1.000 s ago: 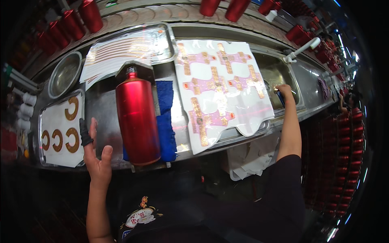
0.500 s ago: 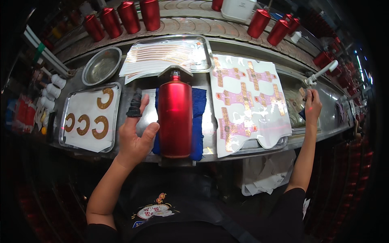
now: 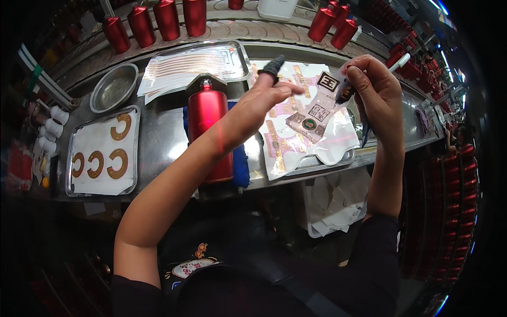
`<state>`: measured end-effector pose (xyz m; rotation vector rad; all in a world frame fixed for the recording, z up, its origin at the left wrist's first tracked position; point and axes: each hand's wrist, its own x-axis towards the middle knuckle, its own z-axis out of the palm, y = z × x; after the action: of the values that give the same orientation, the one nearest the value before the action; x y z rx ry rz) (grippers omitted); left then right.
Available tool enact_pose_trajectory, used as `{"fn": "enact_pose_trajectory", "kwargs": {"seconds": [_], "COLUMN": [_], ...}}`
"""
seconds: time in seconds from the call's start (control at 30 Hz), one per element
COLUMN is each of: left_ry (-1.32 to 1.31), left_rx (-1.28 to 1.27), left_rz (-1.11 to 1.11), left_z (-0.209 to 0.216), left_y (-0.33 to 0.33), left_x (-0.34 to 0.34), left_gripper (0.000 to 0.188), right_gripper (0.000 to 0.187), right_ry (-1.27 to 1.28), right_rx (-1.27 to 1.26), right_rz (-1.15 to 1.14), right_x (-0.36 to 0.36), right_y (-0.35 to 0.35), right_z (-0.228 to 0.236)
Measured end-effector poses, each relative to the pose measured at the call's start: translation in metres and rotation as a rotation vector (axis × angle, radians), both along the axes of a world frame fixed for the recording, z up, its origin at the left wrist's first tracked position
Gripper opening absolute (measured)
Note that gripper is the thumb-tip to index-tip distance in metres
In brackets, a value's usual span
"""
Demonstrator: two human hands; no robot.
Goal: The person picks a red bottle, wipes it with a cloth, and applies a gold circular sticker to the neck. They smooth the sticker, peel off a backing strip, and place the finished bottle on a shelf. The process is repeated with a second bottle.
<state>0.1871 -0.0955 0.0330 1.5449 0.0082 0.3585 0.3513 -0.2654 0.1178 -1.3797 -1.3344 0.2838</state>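
Note:
My right hand point(image 3: 377, 90) pinches the upper corner of a thin see-through decal sheet point(image 3: 320, 112) with dark printed emblems and a small green round mark. The sheet hangs over the white label sheet on the bench. My left hand point(image 3: 259, 103) reaches across toward the decal, fingers stretched out and apart, with a black wrap on one finger; nothing is in it. Under my left forearm a glossy red bottle point(image 3: 208, 108) lies on a blue cloth point(image 3: 240, 166), its neck away from me against a metal holder point(image 3: 207, 78). The forearm hides part of the bottle.
On the left is a tray point(image 3: 136, 153) with gold C-shaped labels, behind it a metal bowl point(image 3: 123, 94). A tray point(image 3: 246, 58) of long strips lies at the back. Red bottles point(image 3: 168, 21) stand along the conveyor point(image 3: 227, 29). A bin point(image 3: 311, 222) of paper scraps sits below.
My right hand has come left and up from the basin side, bringing the decal sheet into view. My left hand has swung from beside the bottle to the right across it. The view has shifted.

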Motion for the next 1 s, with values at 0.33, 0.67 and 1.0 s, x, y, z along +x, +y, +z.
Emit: {"fn": "enact_pose_trajectory", "kwargs": {"seconds": [0.33,0.67,1.0], "left_ry": [0.159,0.311,0.404], "left_rx": [-0.185,-0.026,-0.06], "left_rz": [-0.038,0.503,0.565], "left_z": [0.001,-0.024,-0.049], "left_y": [-0.046,-0.042,0.008], "left_x": [-0.079,-0.141,-0.165], "left_gripper": [0.059,0.044,0.057], "right_gripper": [0.017,0.017,0.019], "right_ry": [0.275,0.301,0.174], "right_rx": [-0.203,-0.349,-0.329], "right_rz": [0.024,0.134,0.337], "right_x": [-0.039,-0.056,-0.065], "right_y": [-0.014,0.048,0.141], "right_z": [-0.028,-0.084,-0.115]}}
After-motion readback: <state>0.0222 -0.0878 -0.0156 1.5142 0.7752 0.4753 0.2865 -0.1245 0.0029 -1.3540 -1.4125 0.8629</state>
